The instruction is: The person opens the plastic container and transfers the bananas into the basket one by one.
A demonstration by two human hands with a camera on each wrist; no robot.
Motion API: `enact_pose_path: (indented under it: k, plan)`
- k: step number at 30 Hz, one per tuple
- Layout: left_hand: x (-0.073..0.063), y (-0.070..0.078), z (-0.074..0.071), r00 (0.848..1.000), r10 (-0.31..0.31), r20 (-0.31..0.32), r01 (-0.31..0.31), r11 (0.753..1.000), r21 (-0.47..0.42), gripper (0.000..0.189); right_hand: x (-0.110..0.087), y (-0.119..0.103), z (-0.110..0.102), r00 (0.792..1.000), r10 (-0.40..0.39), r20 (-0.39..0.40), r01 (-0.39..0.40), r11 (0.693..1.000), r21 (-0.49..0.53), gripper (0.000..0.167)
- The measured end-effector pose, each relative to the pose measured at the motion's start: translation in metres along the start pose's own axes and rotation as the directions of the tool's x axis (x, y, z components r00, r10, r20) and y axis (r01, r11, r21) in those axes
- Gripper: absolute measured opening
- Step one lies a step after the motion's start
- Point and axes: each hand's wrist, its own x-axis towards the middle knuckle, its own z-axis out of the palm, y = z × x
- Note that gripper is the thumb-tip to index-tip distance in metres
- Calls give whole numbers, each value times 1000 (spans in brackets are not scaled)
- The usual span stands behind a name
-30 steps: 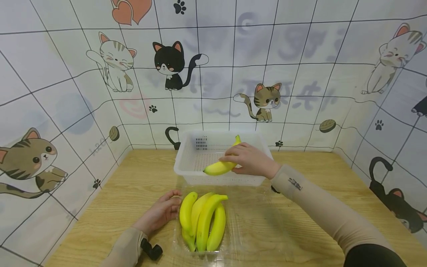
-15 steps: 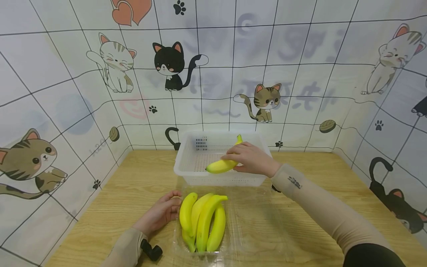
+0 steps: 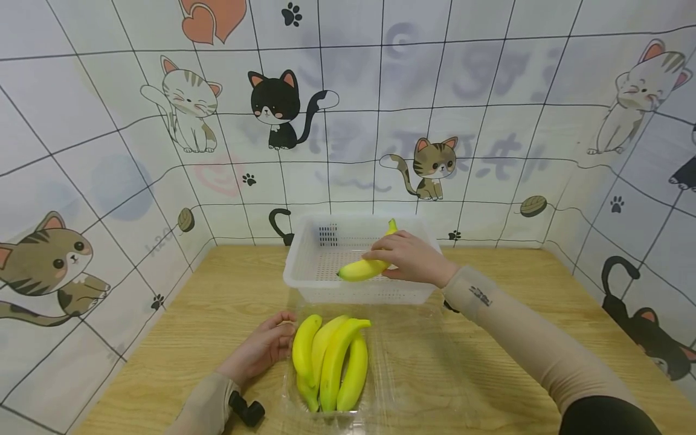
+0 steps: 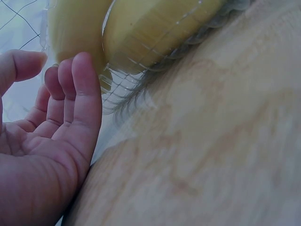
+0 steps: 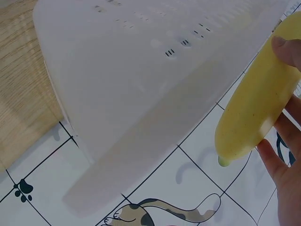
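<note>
My right hand holds a single banana above the white basket, thumb on one side and fingers on the other. In the right wrist view the banana appears beside the basket wall, its tip pointing downward. Several bananas lie side by side in a clear plastic clamshell box in front of the basket. At the left side of this box rests my left hand. The left wrist view has its fingers extended against the ribbed clear wall, with the thumb apart.
The clamshell's clear lid lies spread to the right on the wooden table. Behind the basket rises a wall covered in a cat-printed grid sheet. Similar sheets stand at both sides.
My right hand has shifted very slightly to the right with the banana, still over the basket. The left hand and the boxed bananas stay in place.
</note>
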Motion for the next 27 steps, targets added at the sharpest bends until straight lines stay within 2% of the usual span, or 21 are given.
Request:
enact_pose_path:
  k: [12, 19, 27]
  plan:
    - [2, -1, 0, 1000, -2, -12, 2, 1000, -9, 15, -2, 1, -2, 999, 33, 27, -33, 999, 12, 55]
    - [1, -1, 1, 1000, -2, -18, 2, 1000, -10, 14, -3, 4, 1, 996, 61, 72, -62, 998, 15, 55]
    - [2, -2, -2, 1000, 5, -6, -5, 1000, -9, 15, -5, 7, 2, 997, 61, 52, -62, 998, 24, 55]
